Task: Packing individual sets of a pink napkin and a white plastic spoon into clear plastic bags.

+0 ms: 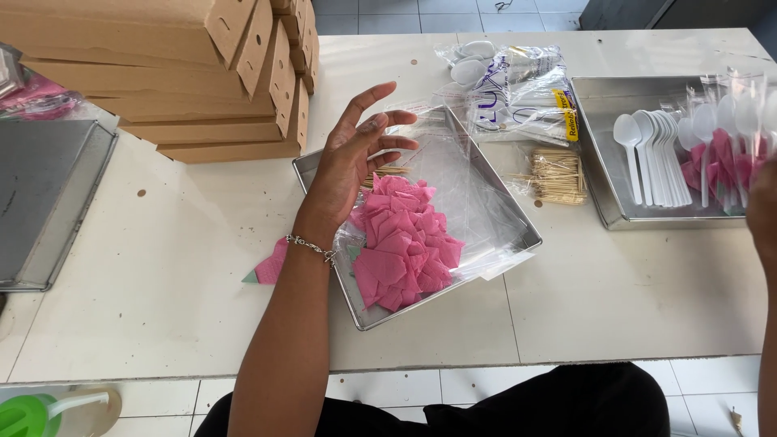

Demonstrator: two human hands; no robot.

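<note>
Now left hand [356,158] hovers splayed over pink napkins [402,241]; right hand's [762,212] grip unclear.

Silver chain bracelet [310,246], black trousers [558,400]

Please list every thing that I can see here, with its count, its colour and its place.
napkins: a pile, pink, in middle tray
middle tray: one, metal, table centre
clear bags: several, in middle tray
toothpicks: a heap, tan, right of that tray
spoons: about seven, white, in right tray
right tray: one, metal
boxes: a stack, brown, far left
left hand: open, above the napkins
right hand: at right edge, mostly cut off
</note>
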